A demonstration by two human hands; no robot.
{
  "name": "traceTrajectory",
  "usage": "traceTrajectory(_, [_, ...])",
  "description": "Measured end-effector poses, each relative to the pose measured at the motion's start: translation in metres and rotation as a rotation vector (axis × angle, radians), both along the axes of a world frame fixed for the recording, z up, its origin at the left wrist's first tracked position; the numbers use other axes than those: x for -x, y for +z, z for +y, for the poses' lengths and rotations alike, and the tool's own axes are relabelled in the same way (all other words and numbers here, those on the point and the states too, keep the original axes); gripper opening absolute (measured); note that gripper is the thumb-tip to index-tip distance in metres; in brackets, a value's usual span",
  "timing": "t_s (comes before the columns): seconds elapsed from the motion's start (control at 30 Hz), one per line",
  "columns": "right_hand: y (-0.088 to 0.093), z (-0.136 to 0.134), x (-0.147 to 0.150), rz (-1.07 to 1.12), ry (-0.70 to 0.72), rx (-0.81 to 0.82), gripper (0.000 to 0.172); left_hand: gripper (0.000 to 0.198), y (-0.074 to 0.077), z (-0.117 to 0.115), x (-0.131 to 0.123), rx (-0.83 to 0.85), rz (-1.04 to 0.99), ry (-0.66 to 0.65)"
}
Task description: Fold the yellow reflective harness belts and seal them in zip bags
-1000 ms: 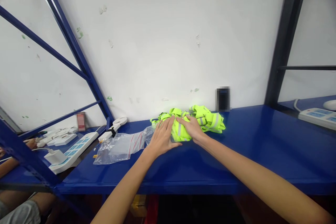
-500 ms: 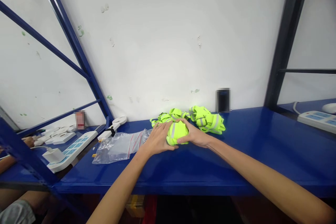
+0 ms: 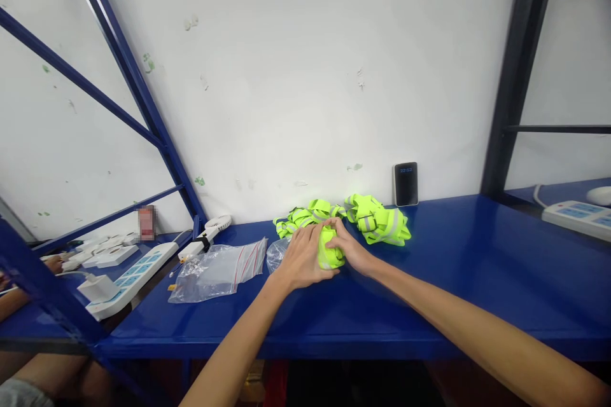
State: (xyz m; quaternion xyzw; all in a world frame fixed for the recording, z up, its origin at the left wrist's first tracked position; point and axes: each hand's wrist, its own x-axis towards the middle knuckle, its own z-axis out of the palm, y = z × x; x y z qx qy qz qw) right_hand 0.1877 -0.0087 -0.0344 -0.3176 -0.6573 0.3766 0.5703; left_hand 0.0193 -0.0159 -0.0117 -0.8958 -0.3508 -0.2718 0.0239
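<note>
Between my two hands is a bundled neon-yellow reflective strap (image 3: 330, 253), rolled into a compact wad with a pale stripe. My left hand (image 3: 303, 257) wraps its left side, fingers over the top. On its right side, my right hand (image 3: 351, 247) presses with bent fingers and thumb. Both hands are just above or on the blue table (image 3: 458, 267); the exact contact is hidden. Behind them lie more neon reflective straps (image 3: 305, 216) in a loose tangle, with a thicker heap of neon straps (image 3: 382, 219) to the right.
Clear zip bags (image 3: 214, 270) lie left of my hands, and another crumpled clear bag (image 3: 277, 254) is beside my left hand. A white handheld fan (image 3: 200, 243) and a power strip (image 3: 131, 280) are farther left. A dark-screened device (image 3: 405, 184) leans against the wall. At far left, a person's hand (image 3: 53, 264) shows.
The neon bundle and my hands have shifted slightly right. My left hand now covers more of the bundle, and the right fingers have curled over its top. The crumpled bag shows more.
</note>
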Motion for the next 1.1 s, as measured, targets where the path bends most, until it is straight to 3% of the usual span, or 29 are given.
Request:
traceTrajectory(0.13, [0.004, -0.011, -0.008, 0.081, 0.208, 0.047, 0.028, 0.089, 0.003, -0.002, 0.003, -0.042, 0.024, -0.082])
traceTrajectory(0.3, [0.006, -0.027, -0.019, -0.042, 0.100, 0.003, 0.041, 0.086, 0.007, -0.009, 0.012, -0.042, 0.019, -0.141])
traceTrajectory(0.37, [0.007, -0.026, -0.024, -0.010, 0.061, 0.099, 0.061, 0.083, 0.008, -0.014, 0.013, -0.041, 0.008, -0.144])
traceTrajectory(0.47, [0.011, -0.022, -0.033, -0.050, 0.321, 0.382, 0.075, 0.078, 0.008, -0.024, 0.010, -0.054, 0.013, -0.195])
traceTrajectory(0.53, [0.016, -0.019, -0.035, -0.119, 0.536, 0.492, 0.063, 0.075, 0.009, -0.030, 0.006, -0.055, 0.016, -0.232])
traceTrajectory(0.57, [0.018, -0.017, -0.034, -0.141, 0.572, 0.479, 0.056, 0.074, 0.009, -0.032, 0.003, -0.055, 0.011, -0.241])
traceTrajectory(0.87, [0.013, -0.004, -0.003, -0.218, 0.304, 0.093, 0.034, 0.069, 0.000, -0.022, -0.006, -0.124, 0.025, -0.133])
traceTrajectory(1.0, [0.011, 0.003, -0.011, -0.191, 0.360, 0.112, 0.020, 0.076, 0.004, -0.018, 0.001, -0.128, 0.084, -0.131])
traceTrajectory(1.1, [0.007, 0.006, -0.015, -0.165, 0.371, 0.200, 0.023, 0.079, 0.005, -0.018, -0.001, -0.127, 0.123, -0.149])
